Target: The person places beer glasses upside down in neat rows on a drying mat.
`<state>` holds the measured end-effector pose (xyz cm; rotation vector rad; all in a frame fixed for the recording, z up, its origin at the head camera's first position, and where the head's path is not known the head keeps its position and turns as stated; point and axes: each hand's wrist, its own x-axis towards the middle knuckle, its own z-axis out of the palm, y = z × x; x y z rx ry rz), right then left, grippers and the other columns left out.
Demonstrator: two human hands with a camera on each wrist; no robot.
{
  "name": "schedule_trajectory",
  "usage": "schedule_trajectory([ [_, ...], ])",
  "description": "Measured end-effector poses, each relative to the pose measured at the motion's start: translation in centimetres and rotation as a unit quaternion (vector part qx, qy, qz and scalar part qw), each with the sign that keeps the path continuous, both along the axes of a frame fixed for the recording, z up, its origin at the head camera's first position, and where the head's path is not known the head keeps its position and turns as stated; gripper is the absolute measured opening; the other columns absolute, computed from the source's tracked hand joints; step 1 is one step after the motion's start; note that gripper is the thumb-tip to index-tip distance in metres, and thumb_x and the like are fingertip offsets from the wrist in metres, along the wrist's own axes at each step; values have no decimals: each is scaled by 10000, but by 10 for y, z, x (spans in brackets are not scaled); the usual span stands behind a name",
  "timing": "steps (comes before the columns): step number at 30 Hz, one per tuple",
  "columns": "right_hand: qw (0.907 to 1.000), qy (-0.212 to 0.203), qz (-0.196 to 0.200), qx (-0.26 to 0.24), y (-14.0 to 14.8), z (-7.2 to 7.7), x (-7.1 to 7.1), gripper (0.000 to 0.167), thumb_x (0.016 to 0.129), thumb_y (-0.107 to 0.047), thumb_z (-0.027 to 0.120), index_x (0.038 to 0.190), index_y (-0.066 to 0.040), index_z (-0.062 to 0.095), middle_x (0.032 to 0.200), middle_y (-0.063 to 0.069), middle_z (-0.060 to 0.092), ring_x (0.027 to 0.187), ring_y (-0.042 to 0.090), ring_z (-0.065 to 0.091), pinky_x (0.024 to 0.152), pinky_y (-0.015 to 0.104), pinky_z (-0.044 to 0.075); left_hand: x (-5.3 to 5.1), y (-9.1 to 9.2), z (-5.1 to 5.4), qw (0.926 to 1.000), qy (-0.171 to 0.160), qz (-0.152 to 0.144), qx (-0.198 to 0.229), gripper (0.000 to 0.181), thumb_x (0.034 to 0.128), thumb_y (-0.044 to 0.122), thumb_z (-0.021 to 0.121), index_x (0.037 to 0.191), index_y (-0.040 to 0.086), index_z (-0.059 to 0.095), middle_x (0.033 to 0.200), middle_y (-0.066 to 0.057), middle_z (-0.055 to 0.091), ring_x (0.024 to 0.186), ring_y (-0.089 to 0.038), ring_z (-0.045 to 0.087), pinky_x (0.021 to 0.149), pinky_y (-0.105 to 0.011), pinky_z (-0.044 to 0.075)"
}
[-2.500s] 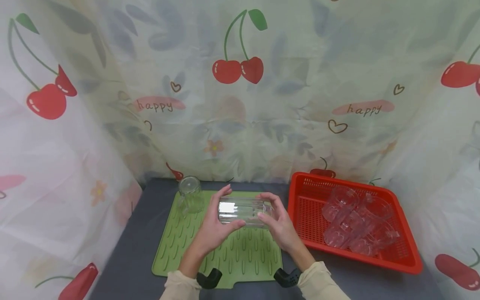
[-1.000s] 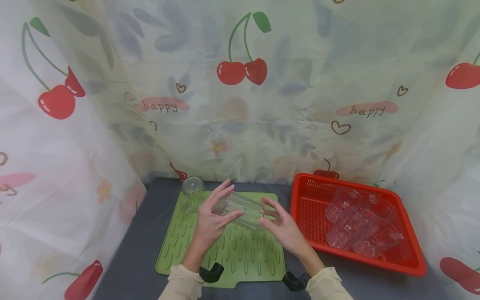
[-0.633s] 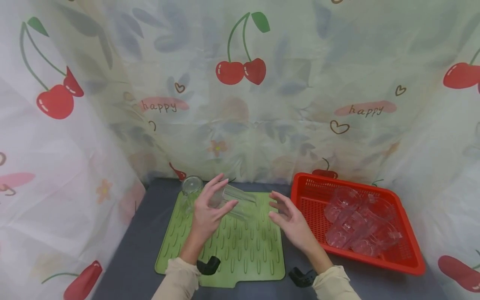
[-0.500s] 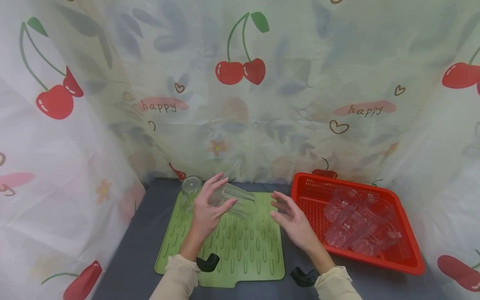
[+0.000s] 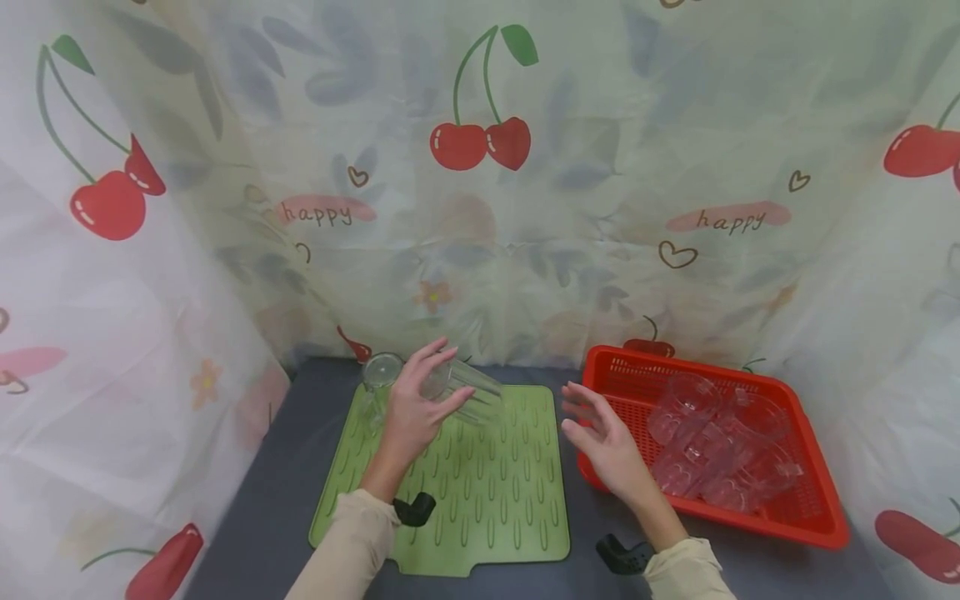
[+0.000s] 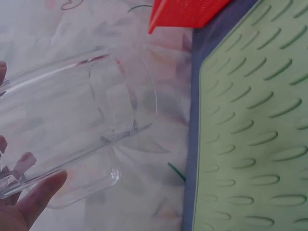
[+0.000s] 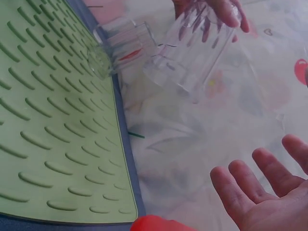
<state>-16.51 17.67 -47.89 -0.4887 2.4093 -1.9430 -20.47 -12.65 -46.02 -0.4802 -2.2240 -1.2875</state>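
Green mat [image 5: 487, 500], tipped clear mug [image 5: 468, 396]

Cherry-print curtain [image 5: 570, 250] round a dark worktop [image 5: 255, 467], red basket [image 5: 750, 522] on the right, mat just beside it. Right hand [image 5: 611, 450] is loosely spread near the basket's left edge, holding nothing. Left hand [image 5: 412, 417] is curled round one end of that clear mug, tilted sideways above the mat. Another mug [image 5: 382, 371] stands at the mat's far left corner, plus more mugs [image 5: 697, 458] piled in the basket.

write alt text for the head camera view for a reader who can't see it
The left hand holds a clear mug tilted above a green mat. The right hand, holding nothing, is near a red basket of clear mugs. A second mug stands on the mat's far left corner, with cherry-print sheeting behind.
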Motion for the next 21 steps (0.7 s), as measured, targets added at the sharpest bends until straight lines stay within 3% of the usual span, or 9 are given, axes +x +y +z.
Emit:
schedule_trajectory([
  [8, 9999, -6, -120, 39, 5, -2, 0, 567, 1022, -200, 634, 1542, -182, 410, 1557, 125, 473, 1435, 358, 465, 991, 123, 495, -11, 0, -10, 9994, -169, 230, -210, 578, 812, 275, 875, 1348, 203, 672, 1489, -90, 533, 1378, -284, 522, 1083, -524, 502],
  [13, 9997, 47, -248, 41, 14, -3, -1, 570, 1020, -195, 635, 1542, -162, 408, 1532, 113, 497, 1401, 297, 512, 987, 121, 503, -16, 2, -15, 9974, -469, 300, -460, 592, 802, 288, 882, 1350, 205, 673, 1468, -60, 539, 1359, -283, 539, 1070, -500, 520],
  [21, 9977, 46, -619, 276, 30, 2, 0, 563, 1024, -223, 625, 1543, -203, 405, 1541, 106, 496, 1375, 209, 547, 984, 93, 484, -22, 6, -16, 9915, -1042, 456, -632, 641, 784, 306, 897, 1371, 218, 653, 1459, 11, 542, 1363, -262, 528, 1113, -502, 484],
])
